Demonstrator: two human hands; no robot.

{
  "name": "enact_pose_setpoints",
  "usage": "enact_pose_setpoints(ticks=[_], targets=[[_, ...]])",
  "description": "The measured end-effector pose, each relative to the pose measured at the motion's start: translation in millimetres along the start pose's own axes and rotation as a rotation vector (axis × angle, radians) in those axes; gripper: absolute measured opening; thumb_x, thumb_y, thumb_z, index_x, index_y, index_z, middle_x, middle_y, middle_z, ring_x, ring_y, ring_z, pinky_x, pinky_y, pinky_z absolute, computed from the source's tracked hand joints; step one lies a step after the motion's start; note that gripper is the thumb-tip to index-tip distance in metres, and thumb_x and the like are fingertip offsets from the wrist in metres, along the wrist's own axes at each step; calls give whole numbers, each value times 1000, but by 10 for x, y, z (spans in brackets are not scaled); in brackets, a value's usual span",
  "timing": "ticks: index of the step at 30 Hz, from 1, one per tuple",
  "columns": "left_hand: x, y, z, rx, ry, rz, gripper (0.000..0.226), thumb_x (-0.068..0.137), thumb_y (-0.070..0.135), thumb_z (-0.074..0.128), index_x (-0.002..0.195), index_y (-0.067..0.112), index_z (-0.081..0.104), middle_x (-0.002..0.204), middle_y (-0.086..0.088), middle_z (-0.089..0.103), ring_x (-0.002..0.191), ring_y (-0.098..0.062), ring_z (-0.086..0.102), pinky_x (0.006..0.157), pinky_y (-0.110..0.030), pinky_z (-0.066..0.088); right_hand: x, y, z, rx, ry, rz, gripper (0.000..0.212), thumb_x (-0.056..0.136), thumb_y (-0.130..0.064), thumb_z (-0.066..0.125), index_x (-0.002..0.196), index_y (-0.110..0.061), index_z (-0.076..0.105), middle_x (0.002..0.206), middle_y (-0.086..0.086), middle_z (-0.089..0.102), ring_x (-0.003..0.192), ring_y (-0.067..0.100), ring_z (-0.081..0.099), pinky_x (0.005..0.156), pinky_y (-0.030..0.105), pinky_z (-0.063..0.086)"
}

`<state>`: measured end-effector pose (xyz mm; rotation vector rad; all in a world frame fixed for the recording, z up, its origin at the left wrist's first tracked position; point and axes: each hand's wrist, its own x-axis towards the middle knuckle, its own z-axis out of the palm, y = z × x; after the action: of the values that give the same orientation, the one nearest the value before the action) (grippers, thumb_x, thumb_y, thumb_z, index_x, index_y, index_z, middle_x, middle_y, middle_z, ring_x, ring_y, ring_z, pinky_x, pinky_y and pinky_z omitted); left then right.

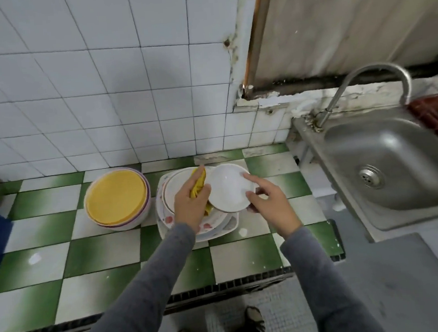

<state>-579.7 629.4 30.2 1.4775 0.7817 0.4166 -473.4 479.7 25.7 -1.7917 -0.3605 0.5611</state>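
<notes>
My right hand (270,201) holds a small white plate (229,188) by its right rim, tilted above a stack of plates (169,214) on the counter. My left hand (191,204) grips a yellow cloth (199,183) and presses it against the white plate's left edge. The stack has white plates with thin rims on a larger square plate with red flower marks. Part of the cloth is hidden under my left hand.
A stack of bowls with yellow insides (117,197) stands left of the plates on the green and white checkered counter (102,256). A steel sink (396,167) with a curved tap (378,74) lies to the right. A red rack (436,114) sits beyond it. White tiled wall behind.
</notes>
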Motion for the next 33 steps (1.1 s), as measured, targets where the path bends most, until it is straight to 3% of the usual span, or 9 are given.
enact_pose_setpoints(ticks=[4,7,10,14,18,20,24,30,33], targets=[[23,229,522,0,-38,49,44,100,20,56,141,35,51,136,6,49,110,-12,52,75,-10,52,-19,-2,-501,140,13,-2,39,99,-14,60,123,-44,63,108,4,51,87,22,62,81,35,61],[5,387,921,-91,-102,43,44,99,16,57,138,37,53,130,8,49,102,-9,53,71,-12,55,-35,51,-823,251,-12,10,43,99,-22,60,127,-55,57,135,0,49,114,30,60,81,31,58],[3,496,1329,-111,-154,31,44,98,16,60,135,40,55,124,11,51,105,-13,52,84,-25,56,-66,124,-1131,510,0,-1,49,99,-14,59,134,-48,53,147,-2,43,124,33,56,86,37,57],[1,599,1879,-85,-229,50,45,97,14,61,136,36,56,105,21,52,87,-4,52,61,-12,53,-103,158,-1577,719,105,-40,47,100,-3,52,132,-37,56,146,-5,44,128,30,53,88,43,59],[-38,678,2410,-134,-361,34,46,95,14,65,136,32,56,115,14,62,94,-6,58,70,-15,54,-113,243,-2091,732,249,-46,43,99,-3,54,126,-36,61,141,-3,48,128,35,54,79,39,61],[-51,684,2655,-84,-412,77,46,96,16,64,139,28,55,133,11,56,112,-9,55,82,-15,52,-135,299,-2360,707,306,-54,42,99,-3,55,126,-35,61,140,-2,49,127,38,54,76,38,61],[-73,657,3046,53,-462,124,46,99,17,61,141,33,53,134,13,48,125,-10,46,97,-24,42,-184,447,-2859,556,406,-64,43,99,-8,58,130,-37,59,139,-2,51,124,35,57,78,42,61],[-103,586,3520,69,-536,139,47,98,11,60,142,27,54,137,14,49,126,-4,46,93,-14,38,-167,724,-3424,348,520,-76,43,96,-9,64,131,-33,58,143,-1,48,126,30,53,72,41,62],[-110,556,3671,101,-547,144,47,98,13,60,142,29,53,141,12,47,125,-2,42,97,-18,36,-112,812,-3629,220,527,-69,43,91,-15,69,124,-42,60,133,-13,53,127,28,51,86,50,60]])
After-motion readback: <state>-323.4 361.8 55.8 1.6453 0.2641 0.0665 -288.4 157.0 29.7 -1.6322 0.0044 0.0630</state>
